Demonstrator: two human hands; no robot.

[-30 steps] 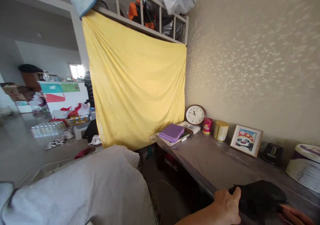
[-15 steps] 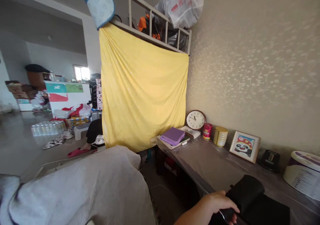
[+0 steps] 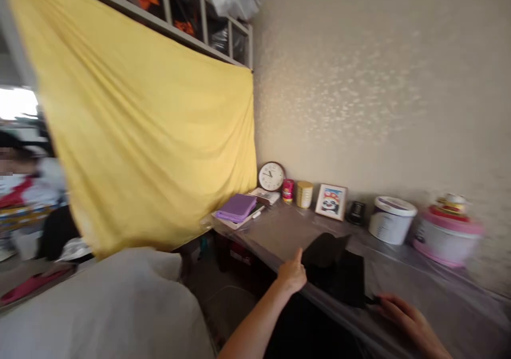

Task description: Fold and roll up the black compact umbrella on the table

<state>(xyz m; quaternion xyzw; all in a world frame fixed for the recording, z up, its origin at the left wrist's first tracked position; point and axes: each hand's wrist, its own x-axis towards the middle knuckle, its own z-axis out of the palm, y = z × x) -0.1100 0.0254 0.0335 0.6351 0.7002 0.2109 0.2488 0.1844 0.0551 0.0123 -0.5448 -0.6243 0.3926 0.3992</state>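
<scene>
A black folded item, soft like cloth or a bag (image 3: 345,271), lies spread on the desk (image 3: 263,241) near its front edge. I cannot make out its exact kind. At its left side is my left hand (image 3: 293,275), one finger pointing up and the others curled against the item's edge. My right hand (image 3: 405,316) is at the item's lower right corner, fingers closed on a small black tab or strap that sticks out there. Motion blurs both hands a little.
Along the wall stand a clock (image 3: 272,177), a pink can (image 3: 288,191), a yellow tin (image 3: 304,195), a framed panda picture (image 3: 331,202), a small black device (image 3: 356,213), a white tub (image 3: 392,220) and a pink-lidded tub (image 3: 447,236). Purple folders (image 3: 236,209) lie left. A yellow curtain (image 3: 159,119) hangs behind.
My view has turned right and the tubs have come fully into sight. My right hand has appeared at the black item, which now lies more spread out. A person shows at far left.
</scene>
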